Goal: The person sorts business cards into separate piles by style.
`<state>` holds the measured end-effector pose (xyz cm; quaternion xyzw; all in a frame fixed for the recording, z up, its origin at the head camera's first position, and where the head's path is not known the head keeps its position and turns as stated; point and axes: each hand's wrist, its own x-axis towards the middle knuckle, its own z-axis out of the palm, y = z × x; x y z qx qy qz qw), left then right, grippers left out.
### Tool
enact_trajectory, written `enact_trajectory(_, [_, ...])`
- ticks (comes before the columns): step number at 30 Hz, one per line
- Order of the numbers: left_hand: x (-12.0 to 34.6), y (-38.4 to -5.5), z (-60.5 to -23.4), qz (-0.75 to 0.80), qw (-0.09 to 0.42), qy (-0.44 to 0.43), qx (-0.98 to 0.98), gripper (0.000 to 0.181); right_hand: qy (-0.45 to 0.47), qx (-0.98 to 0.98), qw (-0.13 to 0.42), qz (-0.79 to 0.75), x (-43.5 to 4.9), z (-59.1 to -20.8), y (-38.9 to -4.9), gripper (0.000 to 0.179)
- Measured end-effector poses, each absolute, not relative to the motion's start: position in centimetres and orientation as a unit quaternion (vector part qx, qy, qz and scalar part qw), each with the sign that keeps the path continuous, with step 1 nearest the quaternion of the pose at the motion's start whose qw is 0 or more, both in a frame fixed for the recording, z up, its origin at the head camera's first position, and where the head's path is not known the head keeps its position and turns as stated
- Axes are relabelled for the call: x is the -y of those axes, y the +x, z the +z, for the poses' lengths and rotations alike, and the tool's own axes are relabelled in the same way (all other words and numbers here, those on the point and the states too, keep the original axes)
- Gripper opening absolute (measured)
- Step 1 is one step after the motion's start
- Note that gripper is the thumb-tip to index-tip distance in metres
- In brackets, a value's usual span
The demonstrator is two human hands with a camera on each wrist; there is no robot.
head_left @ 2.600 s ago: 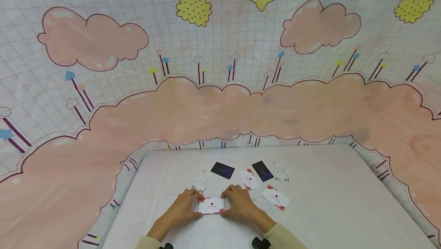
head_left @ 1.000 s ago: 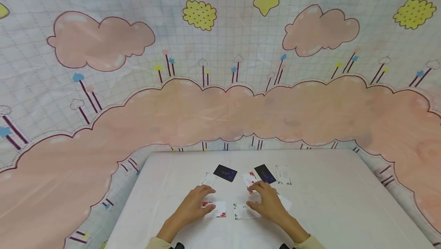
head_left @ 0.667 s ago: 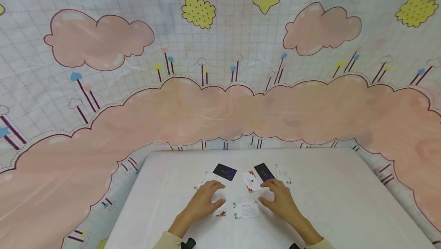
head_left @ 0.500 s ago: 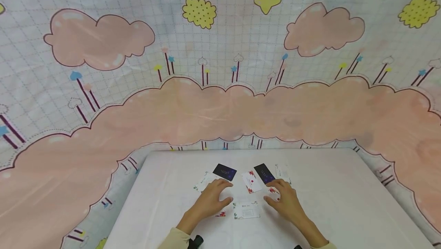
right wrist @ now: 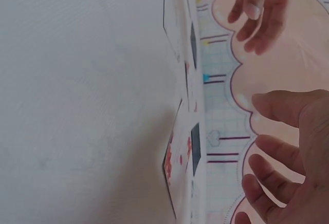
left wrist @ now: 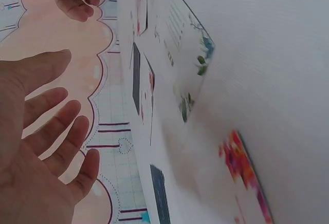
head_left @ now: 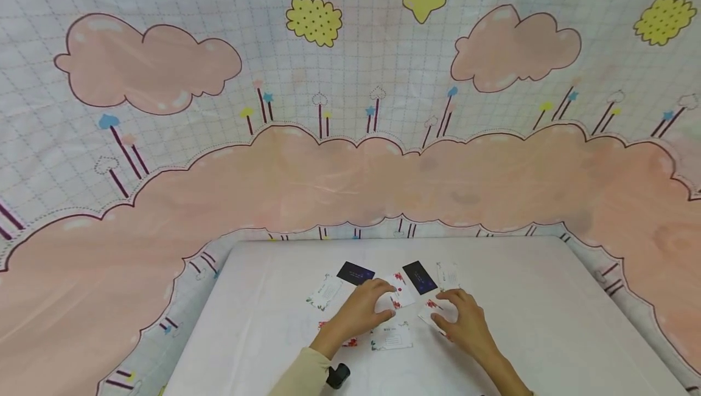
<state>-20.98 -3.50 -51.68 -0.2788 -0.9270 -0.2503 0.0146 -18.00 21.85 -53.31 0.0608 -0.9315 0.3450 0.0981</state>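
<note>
My left hand [head_left: 358, 312] hovers with loosely bent fingers, thumb apart from them, holding nothing. Beneath its wrist lies a white business card with red flowers [head_left: 350, 342], mostly covered in the head view; its flowered corner [left wrist: 239, 162] shows in the left wrist view. Just right of that, a white card with green leaves [head_left: 392, 336] lies flat. My right hand [head_left: 467, 327], equally relaxed and without any object, is above another red-flowered card [head_left: 429, 311], partly hiding it. Between the hands, farther back, sits a third red-flowered card [head_left: 404, 295].
Two dark cards [head_left: 420, 277] lie toward the back, the left one [head_left: 353, 271] partly behind my left hand. Leaf-patterned cards rest at the back right [head_left: 448, 274] and at the left [head_left: 325, 292]. A white cloth covers the table [head_left: 547, 311]; a printed curtain [head_left: 350, 183] hangs behind.
Earlier both hands held the near red-flowered card by its ends; they have let go of it. Since then both have shifted right above the table, uncovering the near green-leaf card.
</note>
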Motion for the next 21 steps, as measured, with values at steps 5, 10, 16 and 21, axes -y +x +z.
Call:
enact_trajectory(5, [1.9, -21.8, -51.6, -0.238, -0.005, -0.293, 0.926, 0.051, 0.059, 0.935, 0.109, 0.332, -22.2, -54.0, -17.9, 0.037])
enact_trajectory(10, [0.4, -22.6, -51.8, -0.239, -0.040, -0.296, 0.924, 0.052, 0.045, 0.938, 0.112, 0.324, -22.5, -54.3, -17.5, 0.039])
enact_trajectory(16, [-1.3, -23.5, -52.6, -0.229, -0.055, -0.313, 0.920, 0.055, 0.006, 0.953, 0.075, 0.293, -23.5, -54.3, -16.8, 0.050])
enact_trajectory(21, [-2.5, -24.2, -53.2, -0.221, -0.057, -0.329, 0.916, 0.056, 0.005, 0.963, 0.055, 0.264, -24.3, -54.3, -16.3, 0.057])
